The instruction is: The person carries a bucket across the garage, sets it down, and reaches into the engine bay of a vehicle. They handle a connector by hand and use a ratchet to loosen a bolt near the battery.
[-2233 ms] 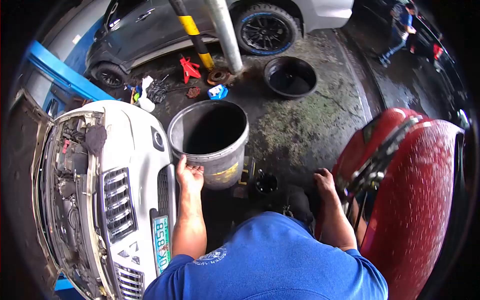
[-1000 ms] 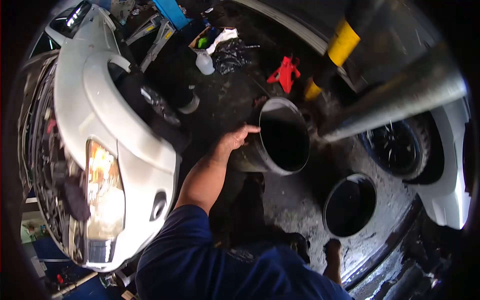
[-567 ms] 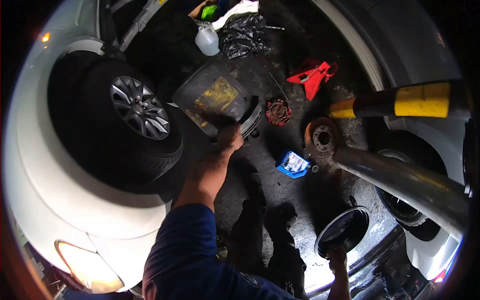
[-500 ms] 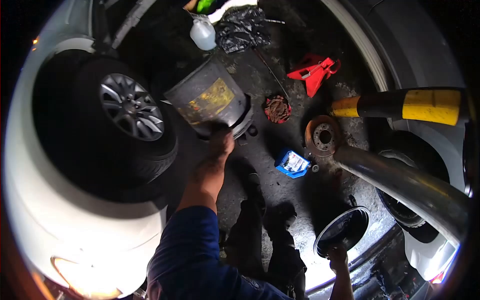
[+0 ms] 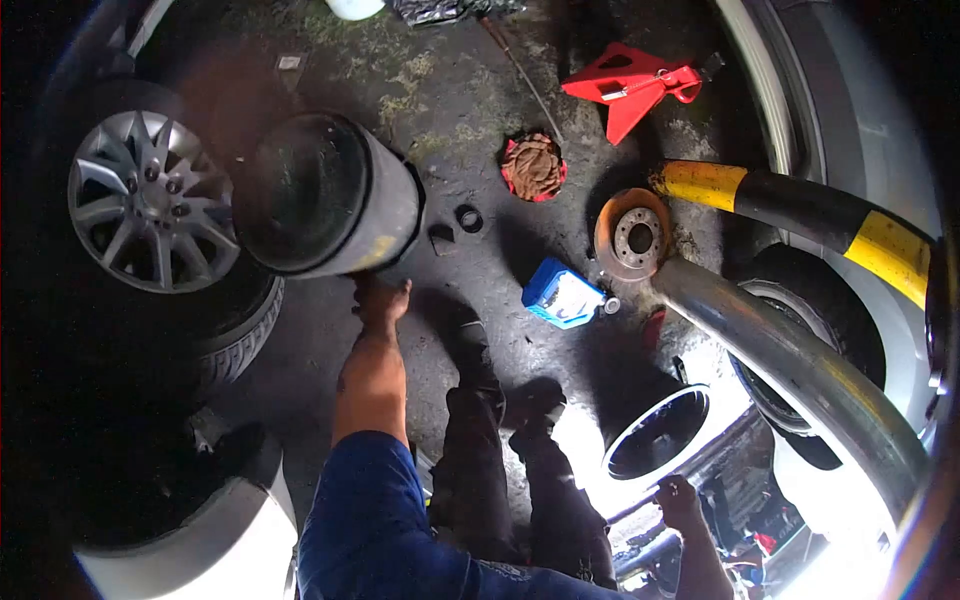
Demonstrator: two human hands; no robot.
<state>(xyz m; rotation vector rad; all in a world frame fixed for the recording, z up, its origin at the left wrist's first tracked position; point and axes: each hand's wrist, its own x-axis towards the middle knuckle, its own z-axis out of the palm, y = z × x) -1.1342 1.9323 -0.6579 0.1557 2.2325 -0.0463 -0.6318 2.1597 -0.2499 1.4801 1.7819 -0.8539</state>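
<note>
Far left of the blue bottle stands a silver-spoked wheel. Just beside that wheel, left of and a little above the bottle, is the bucket: dark grey, scuffed, with a yellow patch, tipped so that a round, dark end, apparently its base, faces up and left. The left hand, left of the bottle, seems to hold the bucket by its lower edge, fingers partly hidden in shadow. Tilting and steadying it looks like the step in hand; the next move calls for a firm hold there, I'd judge. Below and right of the bottle are a round basin and, close by, the right hand, fingers seemingly curled; I cannot tell whether its grip holds anything.
</note>
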